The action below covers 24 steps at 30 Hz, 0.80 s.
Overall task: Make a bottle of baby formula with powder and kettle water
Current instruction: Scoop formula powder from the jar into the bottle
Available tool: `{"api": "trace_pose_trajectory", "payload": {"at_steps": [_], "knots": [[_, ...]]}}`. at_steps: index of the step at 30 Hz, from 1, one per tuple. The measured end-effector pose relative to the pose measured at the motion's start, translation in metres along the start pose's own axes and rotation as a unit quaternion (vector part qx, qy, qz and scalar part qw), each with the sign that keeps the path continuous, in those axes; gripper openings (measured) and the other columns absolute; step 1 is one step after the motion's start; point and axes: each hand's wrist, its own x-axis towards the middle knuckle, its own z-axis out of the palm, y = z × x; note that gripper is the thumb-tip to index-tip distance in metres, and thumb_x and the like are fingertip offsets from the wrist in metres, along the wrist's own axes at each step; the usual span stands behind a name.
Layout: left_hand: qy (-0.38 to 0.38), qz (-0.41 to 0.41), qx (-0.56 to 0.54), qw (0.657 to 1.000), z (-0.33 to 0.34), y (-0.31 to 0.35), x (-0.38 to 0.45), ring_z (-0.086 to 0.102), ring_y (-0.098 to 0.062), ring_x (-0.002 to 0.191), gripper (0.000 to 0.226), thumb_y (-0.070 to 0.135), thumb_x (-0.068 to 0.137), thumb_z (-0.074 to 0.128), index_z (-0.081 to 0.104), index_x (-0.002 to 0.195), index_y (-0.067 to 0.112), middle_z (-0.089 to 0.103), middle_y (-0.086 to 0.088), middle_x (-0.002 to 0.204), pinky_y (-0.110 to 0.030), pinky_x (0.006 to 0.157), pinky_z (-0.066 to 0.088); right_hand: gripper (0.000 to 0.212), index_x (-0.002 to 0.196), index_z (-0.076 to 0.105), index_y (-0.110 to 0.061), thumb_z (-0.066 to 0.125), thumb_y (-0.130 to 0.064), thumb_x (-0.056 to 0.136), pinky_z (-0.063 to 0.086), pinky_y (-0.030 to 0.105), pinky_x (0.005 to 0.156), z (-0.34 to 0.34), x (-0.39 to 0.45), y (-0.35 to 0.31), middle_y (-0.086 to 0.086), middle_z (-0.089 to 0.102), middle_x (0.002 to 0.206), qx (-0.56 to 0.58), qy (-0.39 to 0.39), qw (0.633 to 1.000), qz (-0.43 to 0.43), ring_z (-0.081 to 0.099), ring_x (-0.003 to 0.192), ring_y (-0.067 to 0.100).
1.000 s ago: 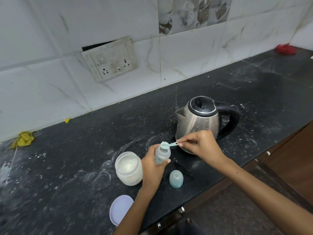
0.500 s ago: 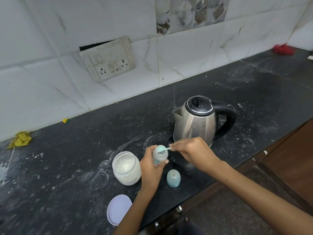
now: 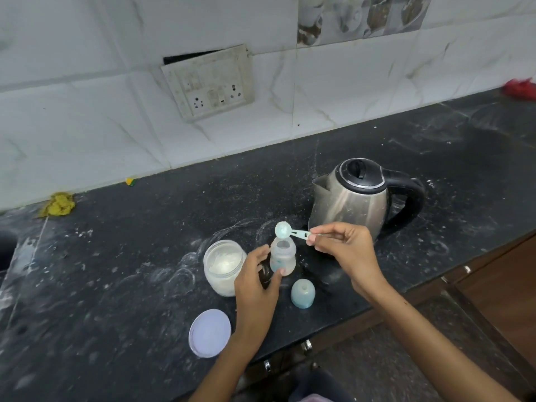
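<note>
A small clear baby bottle point(image 3: 282, 258) with an open neck stands on the black counter point(image 3: 130, 285). My left hand point(image 3: 255, 288) wraps loosely around its left side, thumb and fingertip touching it. My right hand point(image 3: 346, 248) pinches the handle of a pale blue scoop point(image 3: 285, 231), whose bowl hovers just above the bottle's mouth. An open jar of white powder point(image 3: 223, 266) sits just left of the bottle. The steel kettle point(image 3: 355, 198) with a black lid and handle stands behind my right hand. The bottle's blue cap point(image 3: 302, 293) rests in front.
The jar's round white lid point(image 3: 209, 333) lies near the counter's front edge. Spilled powder dusts the counter. A yellow cloth point(image 3: 59, 203) lies at the back left and a red one point(image 3: 520, 87) at the far right. A wall socket plate point(image 3: 210, 82) hangs loose on the tiles.
The scoop has lifted off the bottle's mouth and now sits slightly above it. My left hand has loosened its hold, so more of the bottle shows.
</note>
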Motion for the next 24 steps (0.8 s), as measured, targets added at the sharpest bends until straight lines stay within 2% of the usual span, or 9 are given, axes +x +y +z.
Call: {"api": "trace_pose_trajectory", "payload": {"at_steps": [3, 5, 8, 10, 13, 15, 17, 20, 24], "knots": [[0.042, 0.005, -0.033, 0.999, -0.027, 0.008, -0.017, 0.066, -0.005, 0.099, 0.033, 0.008, 0.082, 0.072, 0.06, 0.109, 0.023, 0.069, 0.013, 0.103, -0.019, 0.085, 0.053, 0.016, 0.079, 0.075, -0.01, 0.075, 0.005, 0.078, 0.059, 0.021, 0.066, 0.02, 0.0, -0.003, 0.008, 0.076, 0.072, 0.013, -0.031, 0.999, -0.001, 0.072, 0.07, 0.016], [0.077, 0.0, -0.04, 0.996, -0.042, 0.006, -0.022, 0.068, -0.007, 0.093, 0.031, 0.005, 0.083, 0.071, 0.061, 0.104, 0.025, 0.07, 0.01, 0.095, -0.02, 0.08, 0.054, 0.013, 0.081, 0.076, -0.009, 0.074, 0.003, 0.079, 0.06, 0.027, 0.07, 0.039, 0.002, -0.002, 0.01, 0.075, 0.074, -0.006, -0.064, 0.998, -0.013, 0.072, 0.071, 0.019], [0.109, -0.011, -0.031, 0.993, -0.057, -0.001, -0.028, 0.068, -0.009, 0.093, 0.028, 0.004, 0.083, 0.071, 0.062, 0.105, 0.018, 0.07, 0.008, 0.098, -0.023, 0.08, 0.056, 0.007, 0.084, 0.076, -0.005, 0.075, 0.001, 0.079, 0.06, 0.028, 0.07, 0.067, 0.003, 0.0, 0.01, 0.075, 0.073, -0.057, -0.104, 0.992, -0.037, 0.071, 0.068, 0.019], [0.122, -0.021, -0.026, 0.992, -0.063, -0.006, -0.032, 0.068, -0.01, 0.093, 0.027, 0.004, 0.084, 0.07, 0.062, 0.106, 0.016, 0.07, 0.007, 0.099, -0.026, 0.08, 0.057, 0.007, 0.083, 0.076, -0.007, 0.076, -0.003, 0.078, 0.057, 0.025, 0.065, 0.084, 0.003, 0.002, 0.002, 0.073, 0.068, -0.134, -0.111, 0.981, -0.085, 0.069, 0.062, 0.014], [0.128, -0.035, -0.017, 0.991, -0.068, -0.009, -0.036, 0.067, -0.009, 0.094, 0.026, 0.008, 0.085, 0.07, 0.062, 0.108, 0.017, 0.069, 0.01, 0.1, -0.029, 0.081, 0.057, 0.007, 0.08, 0.076, -0.019, 0.076, -0.013, 0.076, 0.054, 0.023, 0.061, 0.104, 0.002, 0.005, -0.012, 0.067, 0.063, -0.286, -0.105, 0.937, -0.172, 0.064, 0.059, 0.006], [0.128, -0.04, -0.014, 0.991, -0.07, -0.01, -0.037, 0.067, -0.009, 0.095, 0.026, 0.009, 0.085, 0.07, 0.062, 0.108, 0.019, 0.069, 0.011, 0.101, -0.031, 0.081, 0.057, 0.006, 0.083, 0.075, -0.024, 0.074, -0.021, 0.078, 0.051, 0.027, 0.062, 0.114, 0.001, 0.006, -0.015, 0.059, 0.057, -0.376, -0.115, 0.899, -0.192, 0.063, 0.063, 0.009], [0.128, -0.038, -0.011, 0.991, -0.071, -0.01, -0.039, 0.067, -0.009, 0.096, 0.025, 0.009, 0.086, 0.069, 0.062, 0.107, 0.018, 0.069, 0.011, 0.103, -0.032, 0.081, 0.057, 0.009, 0.088, 0.075, -0.025, 0.071, -0.025, 0.08, 0.045, 0.028, 0.061, 0.121, 0.001, 0.007, -0.014, 0.056, 0.061, -0.423, -0.127, 0.873, -0.205, 0.063, 0.071, 0.013], [0.125, -0.038, -0.012, 0.991, -0.07, -0.01, -0.04, 0.067, -0.009, 0.096, 0.024, 0.01, 0.086, 0.069, 0.062, 0.108, 0.017, 0.069, 0.01, 0.104, -0.033, 0.081, 0.057, 0.012, 0.094, 0.075, -0.023, 0.07, -0.026, 0.083, 0.035, 0.026, 0.063, 0.126, 0.003, 0.014, -0.007, 0.068, 0.074, -0.432, -0.13, 0.865, -0.219, 0.057, 0.076, 0.012], [0.121, -0.033, -0.011, 0.992, -0.066, -0.009, -0.041, 0.066, -0.007, 0.095, 0.024, 0.01, 0.086, 0.069, 0.063, 0.107, 0.017, 0.068, 0.011, 0.103, -0.031, 0.081, 0.057, 0.011, 0.092, 0.076, -0.02, 0.073, -0.027, 0.083, 0.048, 0.032, 0.068, 0.121, 0.001, 0.023, -0.012, 0.058, 0.064, -0.398, -0.129, 0.879, -0.228, 0.049, 0.067, 0.008]]}}
